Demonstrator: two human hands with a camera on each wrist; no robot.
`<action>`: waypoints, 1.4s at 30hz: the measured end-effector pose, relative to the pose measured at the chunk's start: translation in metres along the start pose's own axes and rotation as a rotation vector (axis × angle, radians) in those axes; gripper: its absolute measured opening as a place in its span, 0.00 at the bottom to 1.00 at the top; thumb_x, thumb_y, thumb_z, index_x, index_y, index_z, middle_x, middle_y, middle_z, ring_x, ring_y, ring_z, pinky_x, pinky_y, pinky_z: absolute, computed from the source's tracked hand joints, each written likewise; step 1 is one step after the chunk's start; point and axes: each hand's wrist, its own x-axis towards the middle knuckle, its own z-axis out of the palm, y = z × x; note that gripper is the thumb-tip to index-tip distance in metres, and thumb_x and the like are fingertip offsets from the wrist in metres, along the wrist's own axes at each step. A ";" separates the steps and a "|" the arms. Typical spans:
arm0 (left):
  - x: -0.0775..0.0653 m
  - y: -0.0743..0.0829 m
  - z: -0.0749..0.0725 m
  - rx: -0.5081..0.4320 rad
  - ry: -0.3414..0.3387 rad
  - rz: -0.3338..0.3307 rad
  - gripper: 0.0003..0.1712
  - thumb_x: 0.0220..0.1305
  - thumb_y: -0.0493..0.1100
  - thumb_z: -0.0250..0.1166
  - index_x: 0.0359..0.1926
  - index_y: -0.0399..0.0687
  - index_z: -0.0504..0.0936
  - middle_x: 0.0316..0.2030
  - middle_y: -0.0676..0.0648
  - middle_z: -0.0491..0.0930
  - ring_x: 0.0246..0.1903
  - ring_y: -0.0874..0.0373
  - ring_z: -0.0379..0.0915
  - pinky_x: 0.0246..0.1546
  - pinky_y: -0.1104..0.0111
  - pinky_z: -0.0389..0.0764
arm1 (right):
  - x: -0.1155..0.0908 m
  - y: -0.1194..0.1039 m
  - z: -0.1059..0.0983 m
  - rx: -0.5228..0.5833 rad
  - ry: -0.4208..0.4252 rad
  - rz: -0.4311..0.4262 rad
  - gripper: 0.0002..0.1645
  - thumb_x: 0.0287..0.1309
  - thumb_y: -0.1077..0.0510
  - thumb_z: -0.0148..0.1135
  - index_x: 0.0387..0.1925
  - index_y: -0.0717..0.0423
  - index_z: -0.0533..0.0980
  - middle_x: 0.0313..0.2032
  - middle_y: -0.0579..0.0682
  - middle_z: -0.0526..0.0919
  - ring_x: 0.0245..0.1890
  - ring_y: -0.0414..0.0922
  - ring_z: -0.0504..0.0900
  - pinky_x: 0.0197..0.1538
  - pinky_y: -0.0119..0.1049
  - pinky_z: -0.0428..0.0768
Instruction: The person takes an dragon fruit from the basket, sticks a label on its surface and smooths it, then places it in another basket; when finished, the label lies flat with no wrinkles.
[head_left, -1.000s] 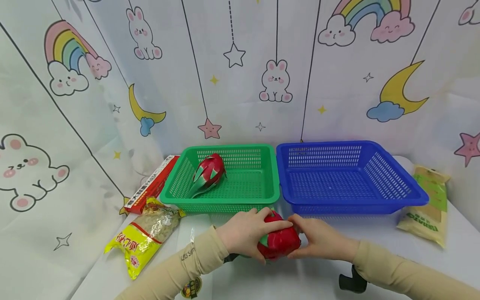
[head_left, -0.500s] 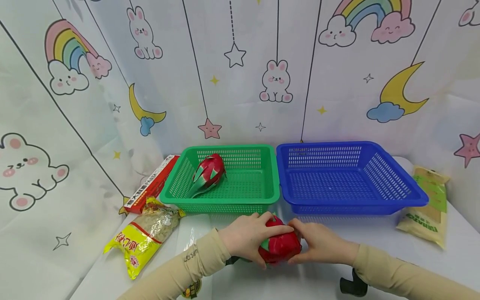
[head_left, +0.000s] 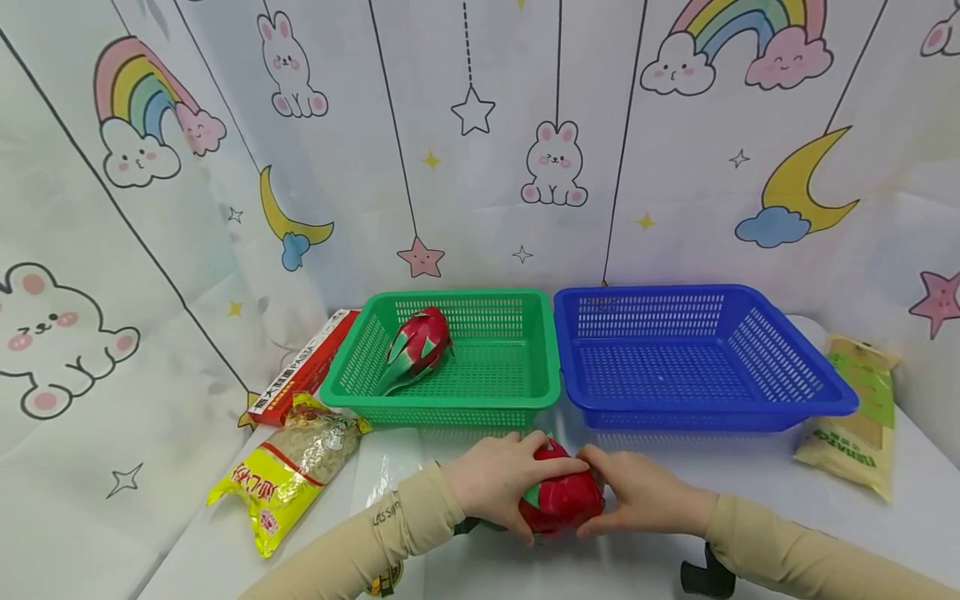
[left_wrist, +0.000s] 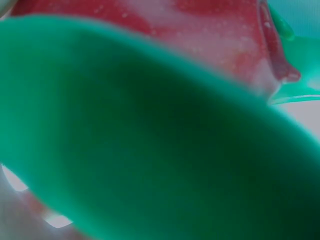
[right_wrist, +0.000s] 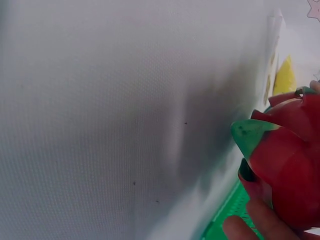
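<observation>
Both hands hold a red dragon fruit (head_left: 566,500) with green scale tips, just in front of the baskets. My left hand (head_left: 495,483) grips its left side and top, fingers bent over the red skin. The right hand (head_left: 652,493) holds its right side between thumb and fingers. In the right wrist view, fingertips (right_wrist: 267,222) touch the underside of the dragon fruit (right_wrist: 287,165). A blurred green part (left_wrist: 140,130) fills most of the left wrist view below red skin (left_wrist: 200,30). Another dragon fruit (head_left: 422,342) lies in the green basket (head_left: 442,402).
A blue basket (head_left: 720,409) stands right of the green one. At left are a yellow-ended bag (head_left: 288,475), a red box (head_left: 303,371) and a pale flat package (head_left: 386,462). A beige and green bag (head_left: 855,417) lies far right. A printed curtain (head_left: 480,225) hangs behind.
Both hands and the dragon fruit between them have shifted slightly toward the table's near side. The grip looks the same, and the baskets and the dragon fruit in the green one stay put.
</observation>
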 end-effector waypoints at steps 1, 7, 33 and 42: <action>0.000 0.000 0.001 0.000 0.000 0.001 0.56 0.30 0.64 0.77 0.64 0.75 0.60 0.49 0.51 0.69 0.41 0.58 0.71 0.30 0.74 0.75 | 0.000 0.000 0.000 -0.005 0.002 -0.001 0.38 0.39 0.35 0.70 0.48 0.48 0.67 0.36 0.37 0.80 0.33 0.28 0.76 0.32 0.29 0.78; 0.001 0.000 0.004 0.013 -0.003 0.008 0.56 0.29 0.64 0.77 0.64 0.75 0.60 0.49 0.51 0.69 0.40 0.59 0.72 0.31 0.73 0.76 | -0.002 0.000 0.003 -0.023 0.002 0.001 0.38 0.38 0.36 0.70 0.47 0.48 0.67 0.34 0.35 0.79 0.31 0.28 0.75 0.31 0.26 0.76; 0.004 0.003 0.014 0.031 -0.044 -0.007 0.58 0.28 0.65 0.76 0.65 0.76 0.58 0.48 0.52 0.69 0.36 0.60 0.70 0.28 0.73 0.74 | -0.006 0.004 0.011 -0.034 -0.014 0.008 0.36 0.38 0.34 0.70 0.44 0.47 0.66 0.31 0.33 0.77 0.29 0.26 0.72 0.28 0.26 0.73; 0.003 0.000 0.016 0.021 -0.044 0.055 0.59 0.31 0.64 0.76 0.67 0.76 0.55 0.51 0.53 0.67 0.39 0.61 0.69 0.29 0.75 0.73 | -0.008 0.009 0.008 0.046 -0.066 0.043 0.32 0.46 0.34 0.64 0.46 0.46 0.67 0.35 0.34 0.79 0.34 0.29 0.75 0.31 0.28 0.74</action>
